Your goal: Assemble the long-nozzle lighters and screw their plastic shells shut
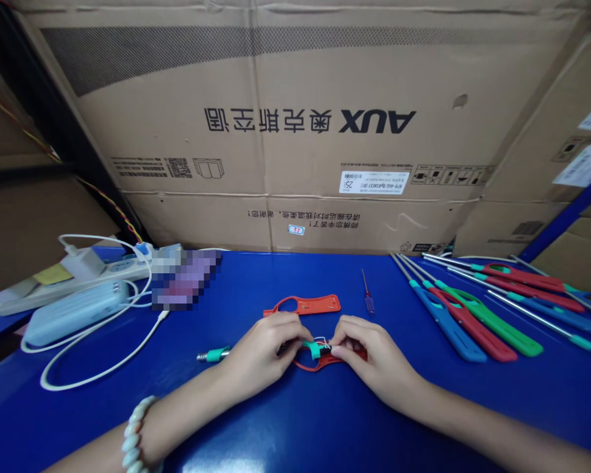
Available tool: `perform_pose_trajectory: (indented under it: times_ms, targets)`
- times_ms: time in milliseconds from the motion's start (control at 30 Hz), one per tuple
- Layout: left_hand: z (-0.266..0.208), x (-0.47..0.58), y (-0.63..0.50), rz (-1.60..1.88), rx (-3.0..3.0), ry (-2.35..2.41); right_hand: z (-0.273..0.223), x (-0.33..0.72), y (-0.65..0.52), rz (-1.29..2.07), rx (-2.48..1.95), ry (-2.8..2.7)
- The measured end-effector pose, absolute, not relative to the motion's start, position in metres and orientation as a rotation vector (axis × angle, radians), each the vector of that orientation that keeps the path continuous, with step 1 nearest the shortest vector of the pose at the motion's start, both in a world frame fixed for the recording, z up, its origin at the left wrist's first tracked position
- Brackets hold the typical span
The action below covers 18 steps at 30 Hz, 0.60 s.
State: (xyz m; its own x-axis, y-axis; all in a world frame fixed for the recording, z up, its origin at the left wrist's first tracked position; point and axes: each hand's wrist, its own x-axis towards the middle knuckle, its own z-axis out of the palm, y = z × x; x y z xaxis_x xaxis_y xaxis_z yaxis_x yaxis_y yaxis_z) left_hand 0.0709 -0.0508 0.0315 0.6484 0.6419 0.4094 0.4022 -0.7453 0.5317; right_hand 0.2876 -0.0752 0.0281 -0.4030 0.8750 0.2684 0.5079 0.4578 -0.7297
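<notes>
An opened orange-red long-reach lighter (308, 368) lies between my two hands, with a green trigger piece (316, 349) and thin white wires (322, 339) showing inside its half shell. My left hand (270, 345) is closed around the lighter's left side, fingertips at the green piece. With thumb and forefinger pressed together, my right hand (364, 348) pinches at the wired inner part; its fingers hide most of it. The lighter's metal tube tip with a green collar (217, 355) sticks out left of my left hand. Just beyond the hands rests the other shell half (320, 305).
A purple-handled screwdriver (369, 302) lies behind my right hand. Several assembled lighters, including a green one (502, 322), spread over the right side. At left are a light-blue power bank (76, 312), a power strip (113, 268) and white cables. A cardboard sheet (276, 157) stands behind the blue table (256, 427).
</notes>
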Motion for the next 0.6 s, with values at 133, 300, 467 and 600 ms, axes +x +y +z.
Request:
perform_pose_trajectory:
  times_ms: [133,300,467,600]
  targets:
    - [0.029,0.071,-0.051,0.846,2.545,0.795,0.028,0.287,-0.076,0.698,-1.145,-2.100]
    - [0.027,0.072,-0.053,0.787,2.643,0.825,0.030,0.288,-0.075,0.667,-1.140,-2.146]
    - [0.030,0.075,-0.057,0.693,2.873,0.869,0.032,0.288,-0.076,0.617,-1.133,-2.202]
    - [0.031,0.079,-0.061,0.714,3.108,0.860,0.031,0.288,-0.077,0.602,-1.149,-2.204]
